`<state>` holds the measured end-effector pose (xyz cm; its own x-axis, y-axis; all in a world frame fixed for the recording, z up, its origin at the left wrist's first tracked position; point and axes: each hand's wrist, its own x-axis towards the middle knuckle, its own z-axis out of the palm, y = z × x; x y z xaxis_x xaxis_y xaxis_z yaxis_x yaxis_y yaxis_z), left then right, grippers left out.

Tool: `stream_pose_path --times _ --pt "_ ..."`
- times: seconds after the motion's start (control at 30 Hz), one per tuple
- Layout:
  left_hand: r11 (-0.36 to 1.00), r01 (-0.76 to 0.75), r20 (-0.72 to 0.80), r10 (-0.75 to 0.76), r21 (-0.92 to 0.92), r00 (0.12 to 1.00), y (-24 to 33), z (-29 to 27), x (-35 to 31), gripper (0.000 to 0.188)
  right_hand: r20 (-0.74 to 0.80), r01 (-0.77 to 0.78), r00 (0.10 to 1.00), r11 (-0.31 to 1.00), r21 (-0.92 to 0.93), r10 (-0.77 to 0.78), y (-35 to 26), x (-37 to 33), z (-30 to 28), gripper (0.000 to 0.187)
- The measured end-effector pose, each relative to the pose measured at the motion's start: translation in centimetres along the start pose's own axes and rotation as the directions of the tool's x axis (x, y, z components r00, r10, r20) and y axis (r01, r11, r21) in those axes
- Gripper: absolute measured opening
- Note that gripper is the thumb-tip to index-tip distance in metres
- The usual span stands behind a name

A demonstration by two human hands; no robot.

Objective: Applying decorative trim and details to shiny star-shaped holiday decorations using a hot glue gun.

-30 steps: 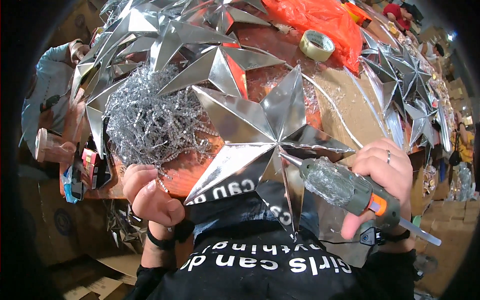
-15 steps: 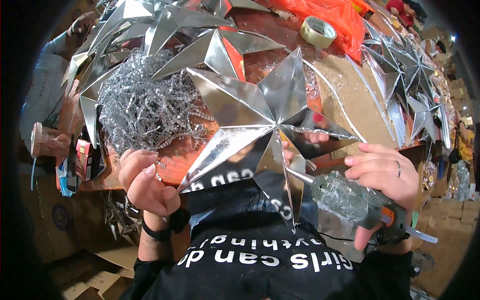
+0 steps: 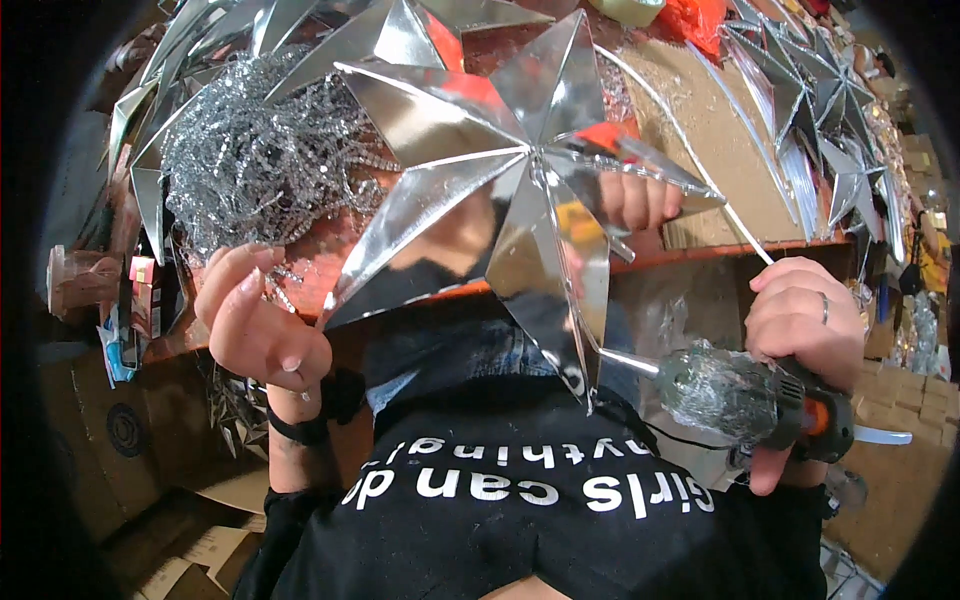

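Observation:
A large mirror-like silver star [image 3: 500, 200] tilts in front of me, its lower points hanging past the table edge. My left hand [image 3: 262, 320] curls around the star's lower-left tip; the exact grip is partly hidden. Beside those fingers runs a short strand of silver bead trim [image 3: 287, 290]. My right hand [image 3: 810, 330] wraps round a dark green glue gun [image 3: 725, 395] covered in clear film. A glue stick [image 3: 882, 436] pokes out of its back. The metal nozzle [image 3: 630, 362] lies at the edge of the star's bottom point; contact cannot be made out.
A tangled heap of silver bead trim [image 3: 265, 150] sits on the orange table at left. More silver stars [image 3: 395, 35] lie behind it, others [image 3: 850, 180] at far right. Cardboard [image 3: 700, 150], a tape roll [image 3: 628, 8] and an orange plastic bag [image 3: 695, 25] lie at the back.
The glue gun's nozzle has moved down along the star's bottom point toward its tip. In the picture, the star, left hand and table have shifted up and left.

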<state>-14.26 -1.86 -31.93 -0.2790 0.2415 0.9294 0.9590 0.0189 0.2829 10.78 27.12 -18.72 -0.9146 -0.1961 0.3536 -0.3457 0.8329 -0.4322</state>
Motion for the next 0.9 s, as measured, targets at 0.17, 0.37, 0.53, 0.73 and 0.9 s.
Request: stream_pose_path --times 0.17,0.37,0.53,0.73,0.9 --pt "0.999 -0.054 0.121 0.053 0.003 0.991 -0.2 -0.3 0.6 0.05 -0.017 0.009 1.0 1.0 0.023 -0.009 -1.4 -0.9 -0.2 0.081" --pt "0.992 -0.086 0.069 0.079 0.097 0.995 -0.4 0.3 0.1 0.048 0.004 -0.003 1.0 0.999 0.041 0.003 -1.5 -1.9 0.8 0.08" --pt "0.998 -0.056 0.048 0.054 0.044 0.997 -0.4 0.4 0.0 0.05 0.113 -0.017 0.993 0.999 0.028 0.014 -1.3 -1.9 0.4 0.08" --pt "0.99 -0.133 0.377 0.14 -0.043 0.916 0.9 -1.3 1.6 0.057 -0.362 -0.461 0.856 0.863 -0.207 0.37 0.1 -4.2 -1.1 0.058" --pt "0.979 -0.122 0.434 0.182 -0.162 0.882 2.5 -1.4 2.6 0.052 -0.305 -0.556 0.83 0.739 -0.38 0.468 7.6 -4.3 -0.4 0.045"
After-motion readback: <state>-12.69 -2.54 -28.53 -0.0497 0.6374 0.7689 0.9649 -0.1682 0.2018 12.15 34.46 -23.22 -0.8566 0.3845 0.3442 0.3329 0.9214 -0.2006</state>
